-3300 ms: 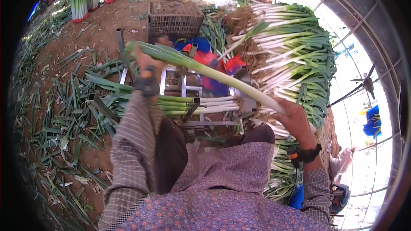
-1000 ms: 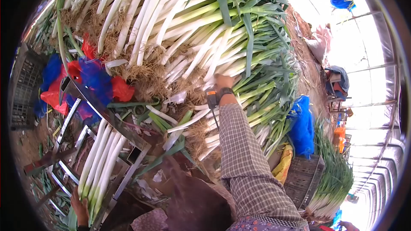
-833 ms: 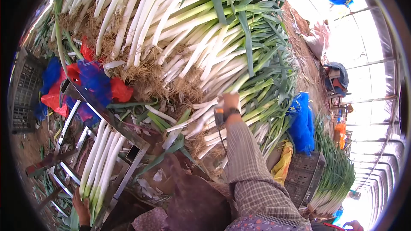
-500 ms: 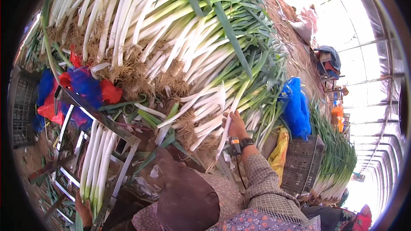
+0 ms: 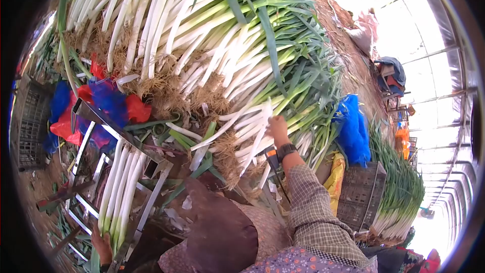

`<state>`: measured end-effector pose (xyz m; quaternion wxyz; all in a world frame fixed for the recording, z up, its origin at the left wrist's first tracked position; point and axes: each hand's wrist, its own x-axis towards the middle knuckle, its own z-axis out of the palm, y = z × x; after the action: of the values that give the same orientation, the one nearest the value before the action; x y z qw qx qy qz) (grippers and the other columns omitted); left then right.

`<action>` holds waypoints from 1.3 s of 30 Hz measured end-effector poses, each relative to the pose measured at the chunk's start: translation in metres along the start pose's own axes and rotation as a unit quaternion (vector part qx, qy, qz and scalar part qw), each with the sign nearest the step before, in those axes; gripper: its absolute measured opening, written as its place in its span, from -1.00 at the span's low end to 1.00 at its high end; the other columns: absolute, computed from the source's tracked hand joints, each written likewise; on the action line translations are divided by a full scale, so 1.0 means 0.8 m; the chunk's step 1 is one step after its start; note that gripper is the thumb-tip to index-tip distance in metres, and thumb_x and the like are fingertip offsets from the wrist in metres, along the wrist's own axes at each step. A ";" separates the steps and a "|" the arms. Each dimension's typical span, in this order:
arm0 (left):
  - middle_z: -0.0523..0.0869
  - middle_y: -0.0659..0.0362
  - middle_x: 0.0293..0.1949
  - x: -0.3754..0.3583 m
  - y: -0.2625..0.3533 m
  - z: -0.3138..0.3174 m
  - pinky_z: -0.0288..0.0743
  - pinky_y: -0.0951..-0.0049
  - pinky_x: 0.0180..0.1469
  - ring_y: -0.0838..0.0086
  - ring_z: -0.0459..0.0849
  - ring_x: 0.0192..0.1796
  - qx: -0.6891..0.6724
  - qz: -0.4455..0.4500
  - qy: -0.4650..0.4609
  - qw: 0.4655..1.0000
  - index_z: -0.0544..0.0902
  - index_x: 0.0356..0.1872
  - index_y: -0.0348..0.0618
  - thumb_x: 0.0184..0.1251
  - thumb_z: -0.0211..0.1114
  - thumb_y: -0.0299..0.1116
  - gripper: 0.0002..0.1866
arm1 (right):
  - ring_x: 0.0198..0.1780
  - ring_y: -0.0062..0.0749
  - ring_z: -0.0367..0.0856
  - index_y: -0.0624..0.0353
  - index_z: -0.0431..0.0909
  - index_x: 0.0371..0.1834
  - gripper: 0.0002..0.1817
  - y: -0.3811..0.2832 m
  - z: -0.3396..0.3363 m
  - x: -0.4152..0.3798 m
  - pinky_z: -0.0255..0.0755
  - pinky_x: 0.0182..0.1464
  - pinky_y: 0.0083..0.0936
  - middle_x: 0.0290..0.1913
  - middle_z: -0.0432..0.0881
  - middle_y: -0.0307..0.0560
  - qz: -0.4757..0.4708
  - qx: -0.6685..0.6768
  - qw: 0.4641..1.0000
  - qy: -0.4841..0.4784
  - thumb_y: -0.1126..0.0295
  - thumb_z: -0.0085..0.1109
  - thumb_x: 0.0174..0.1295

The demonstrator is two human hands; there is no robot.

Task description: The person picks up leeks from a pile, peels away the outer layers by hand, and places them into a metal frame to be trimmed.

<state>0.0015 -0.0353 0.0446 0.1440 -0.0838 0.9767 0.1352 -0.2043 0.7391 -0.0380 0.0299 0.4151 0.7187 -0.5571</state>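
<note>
Leek (image 5: 256, 144): centre frame, best eased free gently.
Right hand (image 5: 277, 129): fingers appear closed on it.
Left hand (image 5: 102, 244): at bunch (image 5: 122, 187), lower left; grip unclear.

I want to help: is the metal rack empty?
Not empty: several leeks lie in the metal rack, with the left hand at their green part.

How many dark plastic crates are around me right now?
2 clearly: a left crate at the picture's far left, past the metal stand, and a right crate, between the yellow sack and stacked leeks. More may hide in the cluttered background.
</note>
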 end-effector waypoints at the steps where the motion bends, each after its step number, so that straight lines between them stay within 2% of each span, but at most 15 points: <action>1: 0.42 -0.09 0.28 -0.001 0.000 0.002 0.15 0.02 0.30 -0.09 0.36 0.26 -0.003 0.000 0.000 1.000 0.25 0.41 -0.14 0.31 0.10 -0.04 -0.31 | -0.37 -0.38 0.61 0.23 0.44 -0.13 -0.77 -0.024 0.019 0.003 0.61 -0.36 -0.44 -0.33 0.56 -0.12 -0.056 -0.016 0.995 0.084 0.32 0.08 0.24; 3: 0.43 -0.08 0.28 0.000 0.003 -0.002 0.14 0.02 0.30 -0.09 0.36 0.26 -0.009 0.000 0.000 1.000 0.26 0.40 -0.13 0.31 0.07 0.02 -0.30 | -0.37 -0.46 0.59 0.21 0.50 -0.11 -0.77 -0.051 0.045 0.036 0.59 -0.38 -0.46 -0.33 0.57 -0.14 -0.056 0.067 0.995 0.037 0.34 0.10 0.23; 5: 0.45 -0.10 0.24 -0.003 0.005 -0.001 0.13 -0.01 0.29 -0.10 0.37 0.23 -0.007 0.001 0.007 1.000 0.27 0.38 -0.16 0.33 0.02 0.08 -0.30 | -0.32 -0.36 0.62 0.16 0.55 -0.09 -0.75 -0.085 0.076 0.056 0.55 -0.34 -0.38 -0.32 0.61 -0.06 -0.102 -0.009 0.993 0.062 0.34 0.11 0.20; 7: 0.46 -0.12 0.22 0.001 0.005 -0.004 0.11 -0.02 0.29 -0.12 0.37 0.22 -0.005 0.003 0.001 1.000 0.28 0.37 -0.18 0.35 -0.01 0.10 -0.29 | -0.08 0.05 0.58 0.13 0.57 -0.06 -0.71 -0.096 0.096 0.100 0.47 0.00 -0.24 -0.14 0.65 0.01 -0.366 -0.275 0.878 0.137 0.45 0.09 0.13; 8: 0.49 -0.09 0.18 -0.001 -0.009 0.004 0.23 0.07 0.24 0.02 0.44 0.19 0.024 0.014 0.018 0.999 0.36 0.31 -0.23 0.38 0.07 -0.01 -0.39 | -0.02 0.06 0.54 0.10 0.57 -0.05 -0.72 -0.122 0.107 0.092 0.47 0.01 -0.20 -0.06 0.61 -0.01 -0.360 -0.345 0.858 0.122 0.47 0.04 0.15; 11: 0.51 -0.18 0.22 0.014 0.022 -0.019 0.48 0.14 0.19 0.07 0.55 0.19 0.105 -0.037 -0.063 0.992 0.29 0.38 -0.24 0.25 0.35 -0.16 -0.27 | 0.09 0.04 0.48 0.00 0.59 -0.03 -0.69 -0.138 0.114 0.089 0.47 0.00 -0.15 0.09 0.50 -0.06 -0.312 -0.497 0.802 0.109 0.49 -0.02 0.19; 16: 0.55 -0.18 0.17 0.007 0.013 -0.012 0.48 0.13 0.16 0.01 0.57 0.14 0.001 -0.016 -0.006 1.000 0.40 0.30 -0.31 0.25 0.35 -0.18 -0.35 | 0.02 -0.04 0.49 -0.11 0.60 -0.10 -0.74 -0.084 0.072 0.087 0.51 -0.13 -0.18 0.08 0.45 -0.09 -0.312 -0.649 0.688 0.092 0.41 0.03 0.16; 18: 0.56 -0.19 0.15 0.009 0.020 -0.016 0.49 0.12 0.11 -0.02 0.58 0.12 0.043 0.022 0.002 0.999 0.41 0.29 -0.30 0.27 0.34 -0.18 -0.37 | 0.02 -0.05 0.49 -0.07 0.60 -0.16 -0.77 -0.081 0.058 0.088 0.49 -0.12 -0.15 0.04 0.46 -0.09 -0.305 -0.642 0.699 0.082 0.42 0.02 0.16; 23: 0.55 -0.18 0.17 0.006 0.020 -0.021 0.40 0.07 0.17 -0.03 0.52 0.18 0.086 -0.049 -0.058 0.993 0.42 0.29 -0.24 0.35 0.25 -0.12 -0.42 | -0.07 0.03 0.55 0.05 0.60 -0.22 -0.77 -0.053 -0.003 0.040 0.48 -0.13 -0.08 -0.11 0.50 0.01 -0.332 -0.656 0.677 0.047 0.49 0.01 0.09; 26: 0.52 -0.16 0.20 0.005 0.023 -0.019 0.31 0.07 0.25 -0.02 0.46 0.24 0.078 -0.060 -0.057 0.994 0.40 0.31 -0.23 0.38 0.21 -0.09 -0.41 | -0.09 0.10 0.63 0.06 0.60 -0.21 -0.79 -0.031 -0.025 0.050 0.51 -0.07 -0.05 -0.11 0.60 0.12 -0.190 -0.693 0.685 -0.117 0.39 0.01 0.13; 29: 0.47 -0.17 0.25 0.007 0.032 -0.025 0.25 0.10 0.31 -0.03 0.41 0.30 0.075 -0.055 -0.069 0.993 0.37 0.32 -0.28 0.39 0.20 -0.15 -0.42 | -0.14 0.14 0.64 0.08 0.55 -0.08 -0.72 -0.052 0.018 0.100 0.52 -0.09 -0.05 -0.23 0.66 0.19 -0.280 -0.512 0.812 -0.002 0.41 -0.02 0.13; 31: 0.47 -0.17 0.25 0.016 0.058 -0.038 0.26 0.12 0.31 -0.04 0.40 0.30 0.042 -0.055 -0.067 0.995 0.36 0.31 -0.32 0.39 0.20 -0.20 -0.43 | -0.45 -0.21 0.65 0.11 0.48 0.02 -0.68 -0.082 0.060 0.131 0.55 -0.35 -0.31 -0.35 0.64 0.06 -0.263 -0.331 0.906 0.008 0.33 0.03 0.19; 33: 0.47 -0.18 0.25 0.018 0.064 -0.042 0.27 0.14 0.31 -0.03 0.41 0.30 0.038 -0.062 -0.072 0.995 0.36 0.31 -0.34 0.39 0.20 -0.24 -0.45 | -0.49 -0.38 0.61 0.19 0.46 0.03 -0.67 -0.131 0.107 0.119 0.49 -0.47 -0.43 -0.44 0.59 -0.07 -0.128 -0.183 0.974 -0.025 0.32 0.04 0.22; 36: 0.48 -0.18 0.24 0.011 0.040 -0.034 0.29 0.16 0.30 -0.02 0.42 0.29 0.006 -0.050 -0.064 0.997 0.37 0.30 -0.34 0.39 0.20 -0.26 -0.46 | -0.50 -0.43 0.60 0.25 0.53 -0.11 -0.72 -0.116 0.135 0.162 0.48 -0.52 -0.45 -0.48 0.60 -0.13 -0.096 -0.047 0.993 0.053 0.30 0.12 0.22; 39: 0.48 -0.18 0.24 0.014 0.048 -0.041 0.30 0.16 0.30 0.00 0.43 0.29 0.004 -0.061 -0.082 0.995 0.36 0.31 -0.31 0.40 0.19 -0.25 -0.46 | -0.49 -0.23 0.63 0.22 0.59 -0.34 -0.73 -0.096 0.121 0.151 0.48 -0.34 -0.31 -0.51 0.63 0.02 -0.121 -0.062 0.980 0.148 0.20 0.24 0.10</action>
<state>-0.0257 -0.0095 0.0807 0.2323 -0.1313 0.9552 0.1283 -0.3721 0.7244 -0.0759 -0.1188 0.3997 0.7933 -0.4435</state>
